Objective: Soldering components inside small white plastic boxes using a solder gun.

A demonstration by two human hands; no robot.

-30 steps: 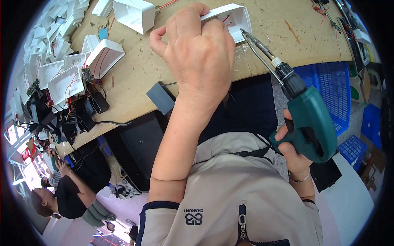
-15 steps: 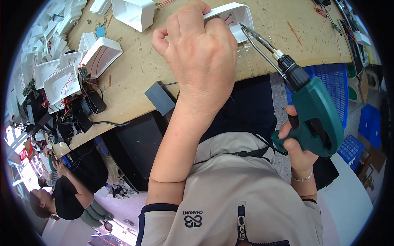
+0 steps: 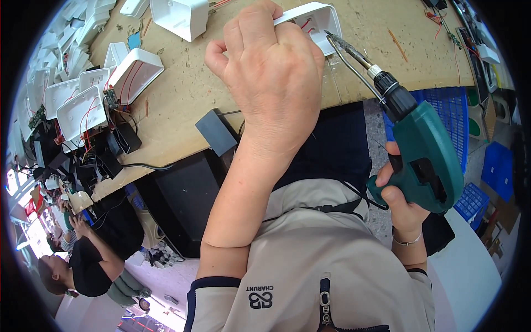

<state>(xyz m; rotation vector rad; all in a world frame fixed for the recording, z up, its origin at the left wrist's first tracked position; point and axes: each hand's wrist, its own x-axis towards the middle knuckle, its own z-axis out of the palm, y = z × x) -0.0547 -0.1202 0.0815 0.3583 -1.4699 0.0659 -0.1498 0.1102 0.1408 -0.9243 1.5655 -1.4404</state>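
white plastic casings (image 3: 95, 23) lie heaped at the left of a tan workbench (image 3: 182, 99), a grey block (image 3: 215, 133) at its near edge, with a person (image 3: 91, 268) in a black top off left and a perforated blue crate (image 3: 451, 119) below.

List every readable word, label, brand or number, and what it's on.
Beige shirt: dark word and emblem, upside down; wording withheld.
Zipper pull: pale lettering; wording withheld.
Green soldering gun in right hand: none visible.
White housing at left hand: none visible.
Farther off: too small to tell.
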